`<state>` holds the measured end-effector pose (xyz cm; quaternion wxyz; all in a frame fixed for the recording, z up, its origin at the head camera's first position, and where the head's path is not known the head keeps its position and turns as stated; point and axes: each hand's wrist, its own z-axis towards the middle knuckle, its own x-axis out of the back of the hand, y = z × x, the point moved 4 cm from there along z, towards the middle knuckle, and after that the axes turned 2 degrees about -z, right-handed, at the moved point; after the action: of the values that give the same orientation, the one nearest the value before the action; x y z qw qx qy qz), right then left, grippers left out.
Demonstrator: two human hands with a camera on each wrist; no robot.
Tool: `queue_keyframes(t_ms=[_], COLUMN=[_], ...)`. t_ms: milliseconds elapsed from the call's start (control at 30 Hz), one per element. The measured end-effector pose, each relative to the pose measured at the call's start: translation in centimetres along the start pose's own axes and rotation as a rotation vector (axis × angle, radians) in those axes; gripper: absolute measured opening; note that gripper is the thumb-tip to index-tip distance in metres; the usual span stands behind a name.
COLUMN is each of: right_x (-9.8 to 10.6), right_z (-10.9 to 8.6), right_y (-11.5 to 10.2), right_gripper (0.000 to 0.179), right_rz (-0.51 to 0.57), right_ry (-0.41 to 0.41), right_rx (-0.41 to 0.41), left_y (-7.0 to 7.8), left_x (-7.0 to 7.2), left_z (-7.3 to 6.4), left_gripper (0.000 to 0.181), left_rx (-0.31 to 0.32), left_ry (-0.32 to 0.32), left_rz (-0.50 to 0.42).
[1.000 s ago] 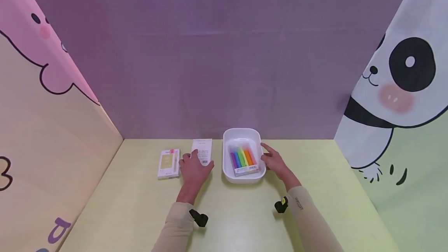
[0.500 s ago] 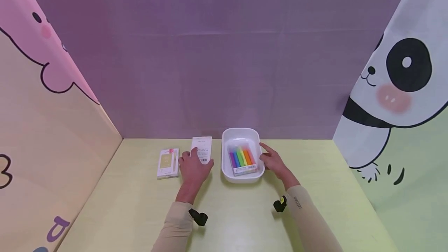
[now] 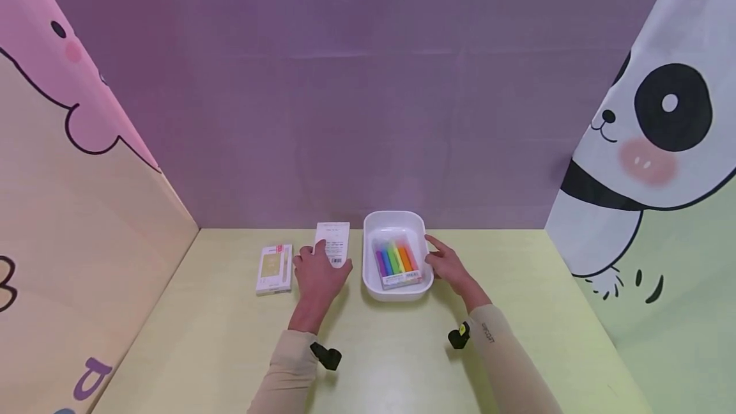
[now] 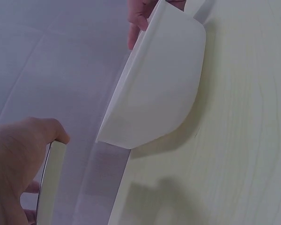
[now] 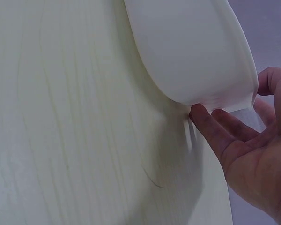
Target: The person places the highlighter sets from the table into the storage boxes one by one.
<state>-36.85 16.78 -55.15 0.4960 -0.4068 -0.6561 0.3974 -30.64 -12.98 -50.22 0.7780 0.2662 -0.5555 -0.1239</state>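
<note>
My left hand grips a flat white box with printed text and a barcode by its sides. In the left wrist view the thin pale edge of this box shows between thumb and fingers, raised off the table. To its right stands a white plastic tub, with a clear pack of rainbow-coloured markers lying inside. My right hand holds the tub's right side; in the right wrist view its fingertips press the wall below the rim while another digit reaches the rim.
A second flat white box with a gold panel lies on the pale wooden table, left of my left hand. A purple wall rises behind the table's back edge. Printed cartoon panels flank both sides.
The flat white box in my left hand has shifted slightly upward in the view, and its far end is higher. The right hand keeps its place at the tub.
</note>
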Motion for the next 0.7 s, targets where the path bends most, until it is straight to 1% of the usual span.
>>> queue_keyframes(t_ms=[200, 300, 567, 700], right_x=[-0.1, -0.1, 0.0, 0.0], right_z=[0.1, 0.0, -0.5, -0.6], right_y=[0.2, 0.2, 0.2, -0.1], right_gripper=[0.062, 0.062, 0.062, 0.062], right_rz=[-0.005, 0.002, 0.012, 0.018], right_ry=[0.008, 0.005, -0.013, -0.021], right_rx=[-0.010, -0.003, -0.002, 0.013], left_y=[0.5, 0.9, 1.6, 2.1], left_x=[0.2, 0.4, 0.7, 1.0], left_z=[0.0, -0.2, -0.7, -0.9], left_gripper=[0.077, 0.077, 0.077, 0.076], left_rx=[-0.004, -0.006, -0.006, -0.013], left_ry=[-0.030, -0.038, -0.044, -0.032], left_rz=[0.007, 0.014, 0.020, 0.011])
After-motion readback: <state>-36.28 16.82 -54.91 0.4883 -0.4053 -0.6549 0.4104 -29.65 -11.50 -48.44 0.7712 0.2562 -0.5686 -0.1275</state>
